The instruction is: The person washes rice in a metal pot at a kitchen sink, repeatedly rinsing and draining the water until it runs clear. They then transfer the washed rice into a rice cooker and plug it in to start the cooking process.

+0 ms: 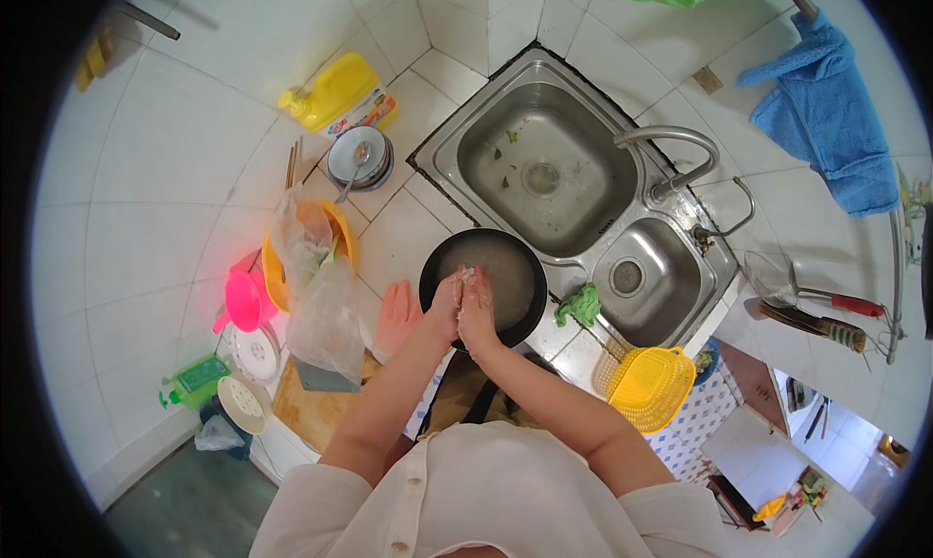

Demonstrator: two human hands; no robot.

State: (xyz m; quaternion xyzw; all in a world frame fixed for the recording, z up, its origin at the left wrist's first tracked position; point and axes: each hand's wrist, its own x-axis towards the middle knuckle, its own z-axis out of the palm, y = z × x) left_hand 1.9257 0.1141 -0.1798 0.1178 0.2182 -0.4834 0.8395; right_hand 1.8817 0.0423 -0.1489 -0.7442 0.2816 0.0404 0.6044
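Observation:
A black round pan point(521, 317) stands at the counter's front, close to the sink. Cloudy, pale liquid point(510, 266) lies in it. Over the pan, my left hand point(444, 306) and my right hand point(478, 310) are pressed palm to palm, wet and specked with whitish bits. A small pale, soft lump point(466, 273) shows between the fingertips; what it is I cannot tell. Most of it is hidden by the fingers. Left of the pan lies a pinkish rubber glove point(397, 316).
Right of the pan are a double sink point(474, 193) with faucet point(692, 139), a green cloth point(581, 305) and a yellow basket point(652, 390). To the left are stacked bowls point(357, 153), a plastic bag point(324, 325), a pink dipper point(249, 301) and a cutting board point(321, 416).

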